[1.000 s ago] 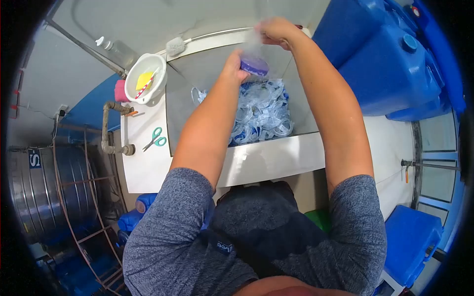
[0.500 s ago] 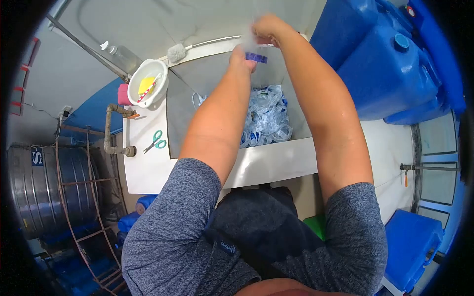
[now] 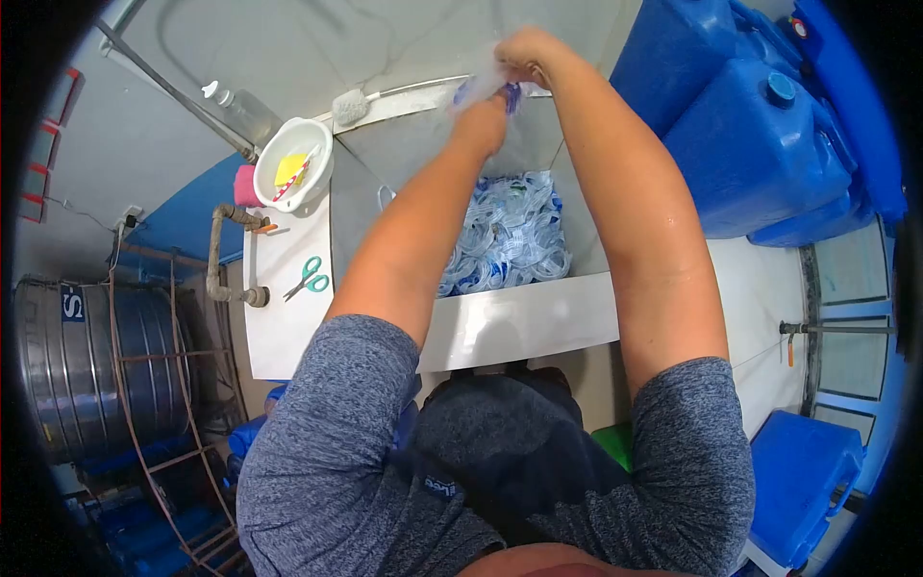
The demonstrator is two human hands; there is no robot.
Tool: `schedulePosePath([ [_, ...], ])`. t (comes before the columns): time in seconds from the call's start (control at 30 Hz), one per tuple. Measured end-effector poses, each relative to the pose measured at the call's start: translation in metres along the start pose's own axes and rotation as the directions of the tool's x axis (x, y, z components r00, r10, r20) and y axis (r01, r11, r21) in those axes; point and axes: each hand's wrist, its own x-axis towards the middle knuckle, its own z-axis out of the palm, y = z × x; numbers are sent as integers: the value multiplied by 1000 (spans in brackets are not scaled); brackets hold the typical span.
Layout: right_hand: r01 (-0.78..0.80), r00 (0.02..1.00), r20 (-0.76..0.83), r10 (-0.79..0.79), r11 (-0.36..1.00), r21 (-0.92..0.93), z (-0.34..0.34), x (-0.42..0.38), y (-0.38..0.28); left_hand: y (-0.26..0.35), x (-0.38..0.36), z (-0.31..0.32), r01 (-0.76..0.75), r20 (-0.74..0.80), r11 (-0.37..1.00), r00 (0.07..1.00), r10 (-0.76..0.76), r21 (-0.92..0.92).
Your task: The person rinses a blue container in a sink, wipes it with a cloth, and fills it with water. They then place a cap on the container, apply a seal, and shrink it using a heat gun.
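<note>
Both my hands are raised over the far side of the sink, close together. My left hand (image 3: 488,117) is at a blurred, clear plastic piece with purple print (image 3: 513,96); its fingers are smeared and partly hidden. My right hand (image 3: 527,58) is just above and to the right, fingers curled at the top of the same blurred plastic; what they pinch is too small to make out. Below my hands, a heap of clear plastic strips and rings with blue print (image 3: 510,236) lies in the grey sink (image 3: 361,183).
A white basin (image 3: 322,159) holding a yellow sponge stands left of the sink, with green-handled scissors (image 3: 308,278) nearer me. A round brush (image 3: 350,107) lies at the back edge. Blue jugs (image 3: 740,154) stand on the right; a pipe (image 3: 213,252) rises at left.
My left hand has moved slightly up and right, turning, and the purple-printed plastic has shifted upward and blurred. My right hand has barely moved. The view has shifted slightly.
</note>
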Motion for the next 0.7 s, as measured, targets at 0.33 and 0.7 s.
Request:
schedulePosePath([
  [0.33,-72,997,5,72,996,-55,-2,-6,0,-6,-32,-12,-243,2,847,961,275,473],
  [0.7,-57,998,2,57,998,5,-1,-6,6,-14,-33,-4,-203,-192,833,920,342,514],
])
